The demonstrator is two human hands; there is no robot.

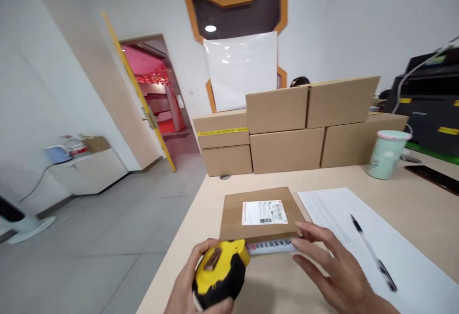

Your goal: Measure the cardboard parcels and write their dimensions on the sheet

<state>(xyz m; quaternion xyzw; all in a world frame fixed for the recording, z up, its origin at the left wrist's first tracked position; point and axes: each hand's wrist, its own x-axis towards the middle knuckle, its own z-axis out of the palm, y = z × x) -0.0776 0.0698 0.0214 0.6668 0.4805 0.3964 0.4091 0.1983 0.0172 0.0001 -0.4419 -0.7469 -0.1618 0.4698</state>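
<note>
A small cardboard box (pixel 233 209) with a white shipping label (pixel 264 212) lies flat on the table. My left hand (pixel 186 276) is wrapped round a yellow and black tape measure (pixel 222 271) at the box's front left corner. From its mouth the tape blade (pixel 270 246), marked with numbers, runs along the front edge of the box. My right hand (pixel 333 266) is at the box's front right corner, its fingertips closed on the free end of the blade, whose tip they cover.
A printed paper sheet (pixel 333 204) with a pen (pixel 375 254) on it lies right of the box. Behind stand several stacked cartons (pixel 287 150), a mint cup (pixel 389 154), a phone (pixel 435 178) and a black printer (pixel 426 108). The table's left edge (pixel 179 240) drops to grey floor.
</note>
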